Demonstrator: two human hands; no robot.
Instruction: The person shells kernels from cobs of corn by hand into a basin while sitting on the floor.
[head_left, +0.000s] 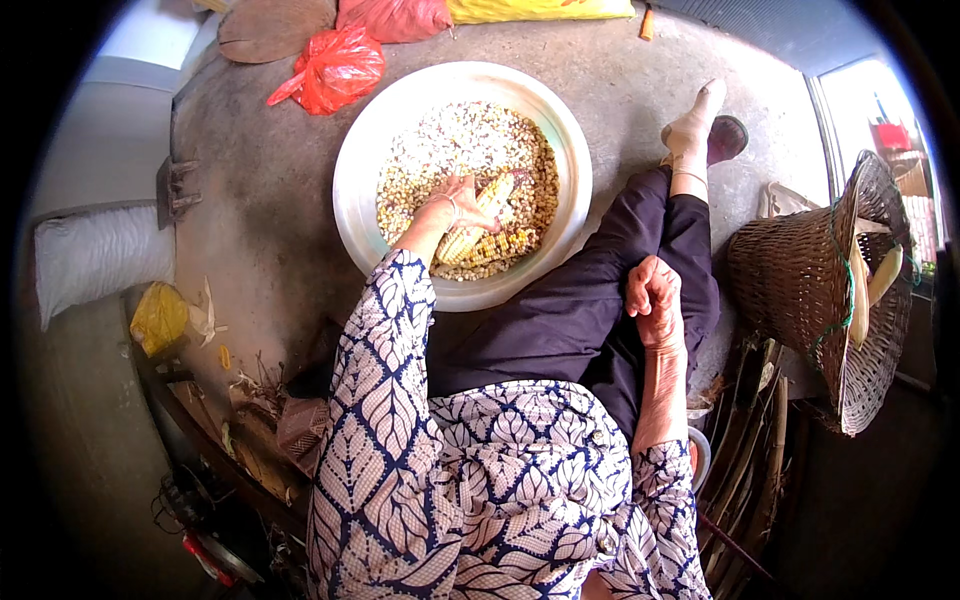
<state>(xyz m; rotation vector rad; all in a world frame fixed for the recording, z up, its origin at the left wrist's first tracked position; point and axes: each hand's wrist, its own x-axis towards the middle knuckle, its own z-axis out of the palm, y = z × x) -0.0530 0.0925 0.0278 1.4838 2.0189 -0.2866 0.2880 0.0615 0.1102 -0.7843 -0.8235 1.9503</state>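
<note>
A wide white basin (350, 176) on the floor holds a thick layer of loose corn kernels (469, 127), pale, yellow and dark. My left hand (457, 204) reaches into it, fingers spread over an ear of corn (493, 196); whether it grips the ear cannot be told. More ears of corn (501, 246) lie beside it on the kernels, close to my wrist. My right hand (654, 291) rests on my dark trousers at the knee, its fingers curled; nothing shows in it.
A woven basket (787, 262) with corn ears stands at the right above sticks (765, 450). A red plastic bag (341, 67), a red sack (394, 16) and a yellow sack (540, 7) lie beyond the basin. A white sack (105, 251) is at the left.
</note>
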